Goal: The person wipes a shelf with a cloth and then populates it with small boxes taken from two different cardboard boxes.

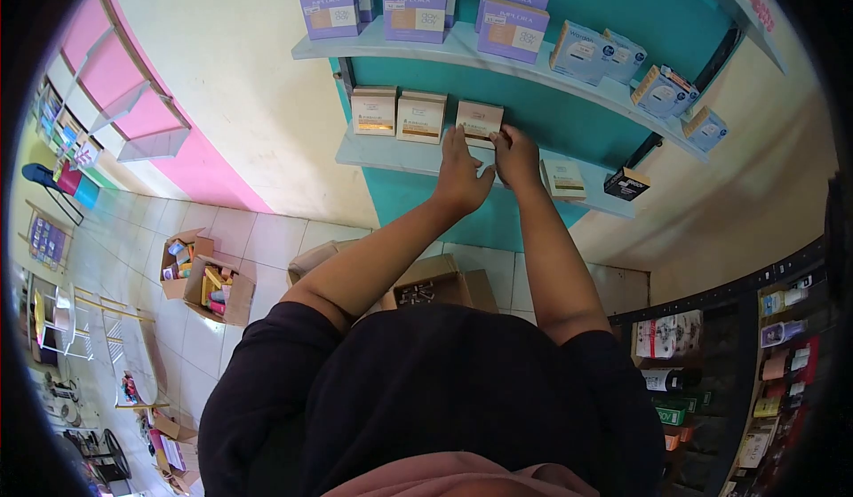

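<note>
A small cream box with a gold lower band [480, 119] stands on the lower marble-look shelf, between my two hands. My left hand [460, 177] has its fingers stretched upward against the box's left front edge, thumb apart. At the box's lower right corner, the bent fingers of my right hand [517, 155] grip it. Two similar boxes, one cream box [421, 117] and another cream box [374, 111], stand in line to the left. Farther right on the same shelf is a pale box [565, 180]. My fingertips partly cover the front of the middle box.
Purple boxes [414, 14] and blue-white boxes [582, 53] line the upper shelf [444, 50]. A black box [626, 183] sits at the lower shelf's right end. Open cartons [219, 291] stand on the tiled floor, one carton [480, 291] below my arms. A dark product rack [729, 302] is at right.
</note>
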Demonstrator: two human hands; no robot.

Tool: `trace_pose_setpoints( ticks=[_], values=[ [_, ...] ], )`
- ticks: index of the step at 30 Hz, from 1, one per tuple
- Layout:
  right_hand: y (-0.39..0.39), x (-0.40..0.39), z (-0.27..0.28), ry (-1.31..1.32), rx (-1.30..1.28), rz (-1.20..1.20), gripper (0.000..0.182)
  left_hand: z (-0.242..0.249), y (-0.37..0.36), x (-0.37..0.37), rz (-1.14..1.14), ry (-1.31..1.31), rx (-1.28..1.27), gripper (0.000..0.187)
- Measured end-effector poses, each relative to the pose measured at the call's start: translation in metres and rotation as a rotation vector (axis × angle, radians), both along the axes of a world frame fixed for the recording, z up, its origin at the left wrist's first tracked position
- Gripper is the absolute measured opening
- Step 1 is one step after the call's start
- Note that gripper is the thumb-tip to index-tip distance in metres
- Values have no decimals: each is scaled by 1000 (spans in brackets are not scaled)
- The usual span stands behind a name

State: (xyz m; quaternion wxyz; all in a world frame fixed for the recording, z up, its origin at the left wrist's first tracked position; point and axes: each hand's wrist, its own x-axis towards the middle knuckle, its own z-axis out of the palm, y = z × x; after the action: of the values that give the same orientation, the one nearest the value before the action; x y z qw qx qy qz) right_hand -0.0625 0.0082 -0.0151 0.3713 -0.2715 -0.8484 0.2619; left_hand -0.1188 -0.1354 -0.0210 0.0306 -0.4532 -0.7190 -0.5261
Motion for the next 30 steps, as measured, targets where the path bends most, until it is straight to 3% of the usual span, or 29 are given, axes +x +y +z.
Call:
trace_pose_setpoints(
  ticks=[7, 30],
  values=[
    [-13, 1, 9, 75, -89, 0, 35, 12, -1, -1, -50, -140, -56, 97],
    [-21, 3, 12, 61, -115, -2, 35, 8, -4, 3, -33, 47, -22, 98]
  ],
)
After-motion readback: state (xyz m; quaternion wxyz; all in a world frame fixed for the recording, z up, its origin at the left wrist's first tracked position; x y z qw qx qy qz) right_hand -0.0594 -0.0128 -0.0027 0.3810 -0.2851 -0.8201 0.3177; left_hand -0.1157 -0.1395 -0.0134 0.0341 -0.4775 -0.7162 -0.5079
